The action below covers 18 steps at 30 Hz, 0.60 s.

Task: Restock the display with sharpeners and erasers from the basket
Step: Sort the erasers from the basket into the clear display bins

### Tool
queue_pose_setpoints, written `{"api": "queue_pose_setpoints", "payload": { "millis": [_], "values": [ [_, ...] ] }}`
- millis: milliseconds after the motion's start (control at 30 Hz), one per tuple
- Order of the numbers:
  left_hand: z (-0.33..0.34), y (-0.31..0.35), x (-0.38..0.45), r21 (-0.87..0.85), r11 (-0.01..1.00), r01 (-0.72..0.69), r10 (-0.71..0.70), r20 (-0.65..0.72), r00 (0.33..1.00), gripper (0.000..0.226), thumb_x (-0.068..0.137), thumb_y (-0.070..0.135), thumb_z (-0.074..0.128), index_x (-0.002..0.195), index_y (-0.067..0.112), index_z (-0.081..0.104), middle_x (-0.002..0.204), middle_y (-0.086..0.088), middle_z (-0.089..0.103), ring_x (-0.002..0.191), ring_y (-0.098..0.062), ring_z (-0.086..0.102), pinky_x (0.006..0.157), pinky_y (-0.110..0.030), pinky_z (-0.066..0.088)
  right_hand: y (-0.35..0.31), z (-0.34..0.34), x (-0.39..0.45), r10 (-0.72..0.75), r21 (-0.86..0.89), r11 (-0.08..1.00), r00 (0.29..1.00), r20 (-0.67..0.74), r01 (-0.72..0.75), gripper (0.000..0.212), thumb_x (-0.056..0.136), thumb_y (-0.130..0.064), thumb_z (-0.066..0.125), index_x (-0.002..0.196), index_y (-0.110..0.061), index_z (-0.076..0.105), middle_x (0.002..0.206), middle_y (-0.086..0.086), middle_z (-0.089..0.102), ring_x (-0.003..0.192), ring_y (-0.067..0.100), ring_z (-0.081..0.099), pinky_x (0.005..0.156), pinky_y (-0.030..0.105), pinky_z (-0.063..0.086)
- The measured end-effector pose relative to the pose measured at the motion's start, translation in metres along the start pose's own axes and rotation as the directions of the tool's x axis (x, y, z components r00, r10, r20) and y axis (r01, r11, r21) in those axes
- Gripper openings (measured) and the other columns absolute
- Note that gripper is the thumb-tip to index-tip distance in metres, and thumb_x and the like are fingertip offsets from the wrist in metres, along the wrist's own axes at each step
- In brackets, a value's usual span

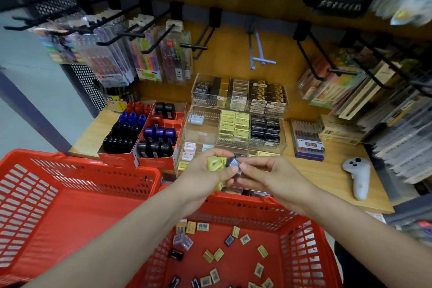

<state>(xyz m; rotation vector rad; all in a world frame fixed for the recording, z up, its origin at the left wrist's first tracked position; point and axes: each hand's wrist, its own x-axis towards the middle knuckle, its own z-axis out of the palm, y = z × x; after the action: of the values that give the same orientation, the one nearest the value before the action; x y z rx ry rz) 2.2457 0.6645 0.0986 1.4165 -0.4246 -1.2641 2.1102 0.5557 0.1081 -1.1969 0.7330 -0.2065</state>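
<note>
Cupped around a small clutch of yellow erasers (216, 163), the left hand (205, 175) holds its stock against the palm with curled fingers, while the right hand (264, 174) pinches a single dark eraser (233, 163) between thumb and fingertips, drawing on the same handful. Seen from the head camera, both hands hover just in front of the clear tiered display (233, 128), above the near rim of the red basket (304, 229), whose floor holds many more loose erasers, yellow, dark and pale. On the display, the yellow and dark compartments of the middle tier look well filled, whereas the pale ones at its left end hold only a few pieces. Left of it stand two red cardboard trays of sharpeners (140, 133) in red, blue and black, with gaps in the right-hand tray. A second red basket (58, 194) sits to the left, and a white controller (360, 175) lies on the shelf to the right. The likely slip is in the crowded left palm: as one piece is teased free, its neighbours could spill, probably back into the basket or behind the display's low front lip. Sorting by colour is the other hazard, since a dark eraser dropped among yellow ones would spoil the rows.
</note>
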Motion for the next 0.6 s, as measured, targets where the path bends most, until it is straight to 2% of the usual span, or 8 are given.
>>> {"api": "queue_pose_setpoints", "payload": {
  "millis": [67,133,267,333,367,433,500,600],
  "values": [
    [0.001,0.001,-0.005,0.034,0.999,-0.040,0.039,0.020,0.999,0.031,0.085,0.003,0.074,0.111,0.018,0.067,0.093,-0.004,0.069,0.071,-0.014,0.065,0.071,-0.024,0.056,0.001,0.002,-0.005,0.069,0.148,0.987,0.997,-0.035,-0.063,0.022,0.087,-0.005,0.065,0.108,-0.001,0.070,0.106,0.021,0.072,0.098,0.028,0.071,0.079,0.024,0.059],
    [-0.001,0.001,-0.008,0.109,0.991,-0.076,0.074,0.027,0.997,0.031,0.083,0.001,0.075,0.108,0.018,0.068,0.097,-0.004,0.069,0.073,-0.012,0.065,0.071,-0.025,0.054,0.003,0.004,-0.008,0.129,0.232,0.966,0.991,-0.031,-0.118,0.028,0.083,-0.006,0.068,0.110,-0.002,0.069,0.108,0.023,0.071,0.099,0.030,0.071,0.077,0.025,0.059],
    [-0.007,0.002,-0.011,0.186,0.981,-0.050,0.045,0.030,0.999,0.033,0.082,-0.005,0.074,0.108,0.015,0.068,0.086,0.000,0.067,0.065,-0.011,0.062,0.068,-0.024,0.054,0.006,0.008,-0.008,0.151,0.264,0.956,0.987,-0.059,-0.131,0.035,0.076,-0.008,0.072,0.110,0.001,0.069,0.109,0.020,0.071,0.101,0.029,0.070,0.077,0.026,0.060],
    [-0.011,0.002,-0.009,0.131,0.991,0.030,-0.029,-0.008,1.000,0.035,0.084,-0.008,0.071,0.111,0.013,0.066,0.089,-0.005,0.066,0.069,-0.015,0.061,0.070,-0.026,0.054,0.006,0.005,-0.002,0.142,0.241,0.964,0.986,-0.091,-0.117,0.032,0.078,0.000,0.071,0.110,0.000,0.069,0.108,0.017,0.073,0.099,0.025,0.071,0.080,0.027,0.060],
    [-0.013,0.003,-0.008,0.067,0.995,0.080,-0.078,-0.036,0.996,0.035,0.085,-0.009,0.069,0.113,0.012,0.064,0.090,-0.007,0.065,0.069,-0.017,0.060,0.070,-0.027,0.054,0.007,0.001,0.001,0.127,0.156,0.982,0.983,-0.133,-0.106,0.033,0.079,0.002,0.072,0.111,-0.004,0.070,0.108,0.013,0.073,0.099,0.022,0.071,0.082,0.027,0.059],
    [-0.021,0.006,-0.001,-0.070,0.986,0.153,-0.159,-0.099,0.982,0.035,0.087,-0.009,0.065,0.117,0.010,0.060,0.094,-0.011,0.063,0.067,-0.017,0.058,0.068,-0.027,0.053,0.009,-0.012,0.013,0.020,-0.220,0.972,0.958,-0.288,-0.086,0.031,0.081,-0.003,0.075,0.109,-0.016,0.072,0.114,0.003,0.071,0.100,0.013,0.069,0.089,0.027,0.055],
    [-0.029,0.010,0.005,-0.217,0.960,0.177,-0.207,-0.125,0.970,0.034,0.089,-0.008,0.061,0.120,0.005,0.056,0.098,-0.014,0.059,0.071,-0.018,0.055,0.071,-0.029,0.052,0.013,-0.026,0.027,-0.169,-0.605,0.790,0.911,-0.377,-0.104,0.027,0.083,-0.014,0.077,0.106,-0.026,0.070,0.119,-0.005,0.067,0.099,0.006,0.064,0.088,0.023,0.052],
    [-0.041,0.017,0.009,-0.402,0.898,0.181,-0.235,-0.090,0.968,0.029,0.090,0.000,0.053,0.119,0.002,0.055,0.091,-0.012,0.050,0.074,-0.020,0.049,0.068,-0.031,0.050,0.025,-0.032,0.050,-0.376,-0.844,0.533,0.878,-0.296,-0.057,0.028,0.085,-0.020,0.075,0.113,-0.022,0.070,0.114,-0.006,0.069,0.090,0.004,0.059,0.072,0.010,0.043]
  ]
}}
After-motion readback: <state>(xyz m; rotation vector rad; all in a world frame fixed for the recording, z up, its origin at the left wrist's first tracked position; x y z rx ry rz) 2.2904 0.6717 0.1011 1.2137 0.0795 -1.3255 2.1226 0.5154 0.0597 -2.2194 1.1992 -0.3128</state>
